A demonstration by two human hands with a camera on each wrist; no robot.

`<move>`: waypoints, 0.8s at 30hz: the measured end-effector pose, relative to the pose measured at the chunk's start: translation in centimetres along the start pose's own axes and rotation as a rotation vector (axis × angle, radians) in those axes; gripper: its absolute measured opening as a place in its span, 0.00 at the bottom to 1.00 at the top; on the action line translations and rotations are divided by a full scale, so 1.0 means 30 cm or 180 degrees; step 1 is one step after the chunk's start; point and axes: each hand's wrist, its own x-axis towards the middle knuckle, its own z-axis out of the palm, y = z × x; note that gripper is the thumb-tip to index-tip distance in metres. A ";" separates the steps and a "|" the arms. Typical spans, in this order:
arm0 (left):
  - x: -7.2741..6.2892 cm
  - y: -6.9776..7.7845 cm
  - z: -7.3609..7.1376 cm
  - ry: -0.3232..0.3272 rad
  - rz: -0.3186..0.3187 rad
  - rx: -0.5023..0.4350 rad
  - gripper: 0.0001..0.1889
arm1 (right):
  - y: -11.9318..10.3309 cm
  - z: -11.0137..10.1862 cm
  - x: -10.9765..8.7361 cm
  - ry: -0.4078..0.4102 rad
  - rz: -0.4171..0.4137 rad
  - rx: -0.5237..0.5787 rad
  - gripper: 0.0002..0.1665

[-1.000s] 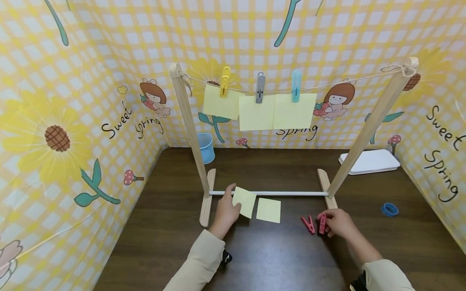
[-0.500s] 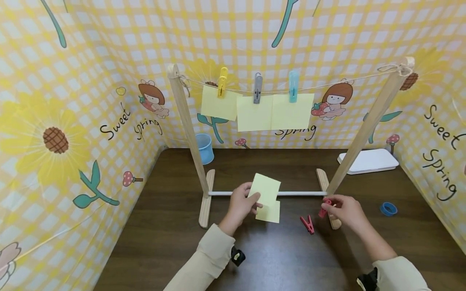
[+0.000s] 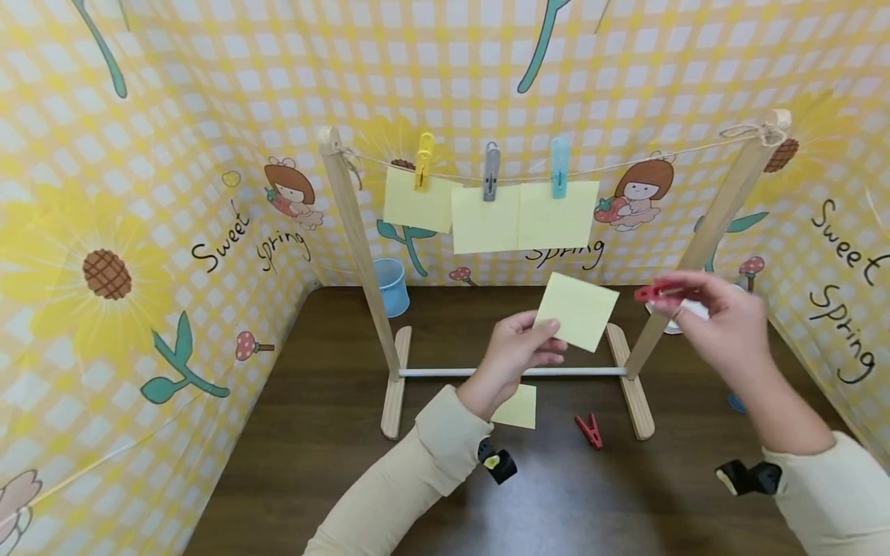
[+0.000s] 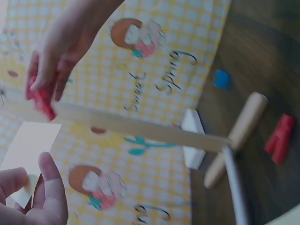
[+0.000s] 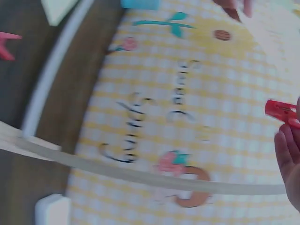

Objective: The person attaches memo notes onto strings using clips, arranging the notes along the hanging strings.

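My left hand (image 3: 518, 351) pinches a pale yellow sticky note (image 3: 579, 310) by its lower left corner, thumb on the front. The note is raised in front of the frame, below the hung notes. To its right, my right hand (image 3: 726, 316) pinches a red clothespin (image 3: 652, 291) between thumb and fingers, its tip pointing left towards the note. Three notes hang from the twine (image 3: 619, 166), held by a yellow clothespin (image 3: 424, 161), a grey clothespin (image 3: 490, 171) and a light blue clothespin (image 3: 559, 167). Another note (image 3: 518, 407) lies on the table, partly hidden by my left arm.
A second red clothespin (image 3: 589, 430) lies on the table (image 3: 556, 494). The wooden frame has a left post (image 3: 361, 247), a right post (image 3: 723, 193) and a white bottom rod (image 3: 570, 372). Behind stand a blue cup (image 3: 392, 287) and a white box (image 4: 192, 138). Blue tape (image 4: 221, 79) lies at the right.
The left hand has lifted the note up and to the right from near the left foot. The right hand has raised the red clothespin from the table to beside the right post.
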 end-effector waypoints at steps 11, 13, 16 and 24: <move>0.026 0.117 0.139 -0.0134 0.0465 -0.0117 0.10 | -0.191 -0.027 0.253 0.0312 -0.0250 0.1332 0.08; 0.041 0.132 0.156 -0.0142 0.0546 -0.0142 0.10 | -0.226 -0.037 0.307 0.0302 -0.0207 0.1325 0.06; 0.068 0.153 0.181 -0.0157 0.0669 -0.0180 0.10 | -0.271 -0.053 0.385 0.0294 -0.0016 0.0652 0.05; 0.122 0.181 0.234 0.0001 0.0760 -0.0277 0.09 | -0.306 -0.055 0.502 -0.0108 0.0238 -0.0493 0.07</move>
